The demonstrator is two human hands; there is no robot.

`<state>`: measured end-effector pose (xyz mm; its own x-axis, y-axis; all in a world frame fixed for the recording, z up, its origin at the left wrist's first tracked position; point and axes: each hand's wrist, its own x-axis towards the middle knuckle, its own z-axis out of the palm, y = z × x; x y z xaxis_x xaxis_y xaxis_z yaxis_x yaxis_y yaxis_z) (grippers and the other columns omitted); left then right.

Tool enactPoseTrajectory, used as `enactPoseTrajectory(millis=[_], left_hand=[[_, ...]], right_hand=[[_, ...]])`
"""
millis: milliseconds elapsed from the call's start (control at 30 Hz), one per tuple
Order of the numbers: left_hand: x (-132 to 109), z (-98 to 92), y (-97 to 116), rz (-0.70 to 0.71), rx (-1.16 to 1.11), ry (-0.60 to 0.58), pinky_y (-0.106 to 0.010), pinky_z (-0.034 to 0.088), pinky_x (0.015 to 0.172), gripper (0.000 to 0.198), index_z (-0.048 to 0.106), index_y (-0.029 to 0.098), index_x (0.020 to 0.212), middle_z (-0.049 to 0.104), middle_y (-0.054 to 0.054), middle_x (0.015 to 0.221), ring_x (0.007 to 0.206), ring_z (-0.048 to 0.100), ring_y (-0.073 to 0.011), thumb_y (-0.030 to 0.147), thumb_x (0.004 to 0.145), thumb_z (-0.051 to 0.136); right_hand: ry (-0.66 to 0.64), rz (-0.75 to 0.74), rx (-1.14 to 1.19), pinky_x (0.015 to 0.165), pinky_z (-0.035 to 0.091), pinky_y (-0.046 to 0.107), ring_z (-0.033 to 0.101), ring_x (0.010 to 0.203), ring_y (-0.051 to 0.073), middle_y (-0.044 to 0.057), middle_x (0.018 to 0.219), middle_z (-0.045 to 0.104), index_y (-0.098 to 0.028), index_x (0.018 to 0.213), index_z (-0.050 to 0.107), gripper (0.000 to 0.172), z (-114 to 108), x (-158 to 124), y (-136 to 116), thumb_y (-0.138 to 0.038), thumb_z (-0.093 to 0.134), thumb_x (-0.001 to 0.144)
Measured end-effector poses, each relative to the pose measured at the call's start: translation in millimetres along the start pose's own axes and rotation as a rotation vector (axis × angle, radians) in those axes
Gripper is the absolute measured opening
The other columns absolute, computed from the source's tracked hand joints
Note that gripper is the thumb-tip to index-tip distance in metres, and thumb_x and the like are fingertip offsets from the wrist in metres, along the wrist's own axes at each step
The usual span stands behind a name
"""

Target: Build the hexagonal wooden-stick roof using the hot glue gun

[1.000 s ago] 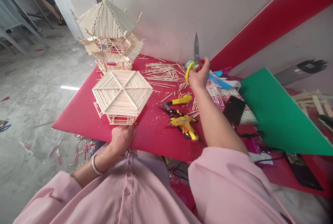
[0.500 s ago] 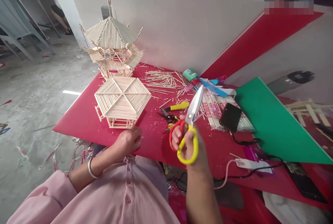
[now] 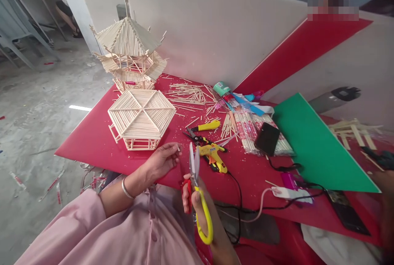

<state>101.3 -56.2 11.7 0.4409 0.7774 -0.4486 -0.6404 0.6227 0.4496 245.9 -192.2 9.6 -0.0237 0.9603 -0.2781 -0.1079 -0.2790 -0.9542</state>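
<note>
My right hand (image 3: 197, 209) grips red-and-yellow-handled scissors (image 3: 195, 174), blades pointing up and slightly apart, near the table's front edge. My left hand (image 3: 161, 160) pinches a short thin wooden stick (image 3: 178, 147) just left of the blades. A flat hexagonal roof of sticks (image 3: 140, 116) stands on the red table (image 3: 92, 142) right behind my left hand. Behind it rises a tiered pagoda model of sticks (image 3: 131, 53).
A yellow glue gun (image 3: 214, 154), yellow-handled pliers (image 3: 201, 129), loose sticks (image 3: 189, 92), wrapped stick bundles (image 3: 255, 127), a black phone (image 3: 267, 138) and a green board (image 3: 314, 146) lie to the right. Cables (image 3: 277, 207) run along the front. A white-and-red partition stands behind.
My right hand brought the scissors from the back of the table down toward my body. My left hand left the roof's base and lifted a small stick beside the blades.
</note>
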Motion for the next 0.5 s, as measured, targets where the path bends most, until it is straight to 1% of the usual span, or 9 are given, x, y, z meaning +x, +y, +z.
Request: enactPoseTrajectory(millis=[67, 133, 200, 367, 500], left_hand=[[0.4, 0.0, 2.9, -0.034, -0.076, -0.019, -0.021, 0.055, 0.064, 0.019, 0.067, 0.014, 0.078, 0.070, -0.003, 0.080, 0.073, 0.068, -0.0120, 0.013, 0.073, 0.085], [1.5, -0.8, 4.9, -0.057, -0.105, -0.050, -0.023, 0.056, 0.068, 0.018, 0.065, 0.014, 0.078, 0.069, -0.002, 0.080, 0.074, 0.067, -0.0121, 0.012, 0.077, 0.083], [3.4, -1.4, 5.4, -0.066, -0.111, -0.057, -0.024, 0.056, 0.069, 0.017, 0.065, 0.015, 0.080, 0.068, -0.001, 0.078, 0.072, 0.066, -0.0117, 0.013, 0.078, 0.082], [8.0, -0.3, 3.4, -0.066, -0.107, -0.027, -0.024, 0.057, 0.069, 0.020, 0.066, 0.015, 0.084, 0.070, 0.000, 0.077, 0.070, 0.067, -0.0121, 0.011, 0.076, 0.083], [9.2, 1.8, 3.5, -0.043, -0.120, -0.032, -0.022, 0.056, 0.066, 0.024, 0.065, 0.015, 0.083, 0.070, 0.001, 0.075, 0.068, 0.067, -0.0112, 0.008, 0.072, 0.085]], right_hand=[[-0.018, 0.019, -0.043, 0.052, 0.045, 0.034, 0.048, 0.056, 0.017, 0.000, 0.081, 0.054, -0.043, 0.116, 0.058, 0.044, 2.7, -3.7, 0.4, -0.074, 0.058, 0.084], [-0.029, 0.040, -0.056, 0.053, 0.045, 0.033, 0.048, 0.057, 0.016, 0.000, 0.083, 0.054, -0.043, 0.115, 0.058, 0.043, 4.4, -6.6, -1.0, -0.072, 0.060, 0.084], [-0.039, 0.066, -0.052, 0.053, 0.045, 0.033, 0.049, 0.057, 0.016, 0.000, 0.083, 0.053, -0.042, 0.113, 0.059, 0.041, 4.5, -8.3, -2.3, -0.072, 0.060, 0.084], [-0.076, 0.113, -0.027, 0.051, 0.043, 0.032, 0.047, 0.054, 0.015, -0.002, 0.078, 0.052, -0.043, 0.112, 0.059, 0.040, 1.4, -7.1, 0.2, -0.072, 0.060, 0.085], [-0.095, 0.131, 0.003, 0.049, 0.041, 0.027, 0.044, 0.052, 0.012, -0.003, 0.076, 0.050, -0.037, 0.114, 0.059, 0.045, 3.5, -4.0, -1.6, -0.074, 0.056, 0.087]])
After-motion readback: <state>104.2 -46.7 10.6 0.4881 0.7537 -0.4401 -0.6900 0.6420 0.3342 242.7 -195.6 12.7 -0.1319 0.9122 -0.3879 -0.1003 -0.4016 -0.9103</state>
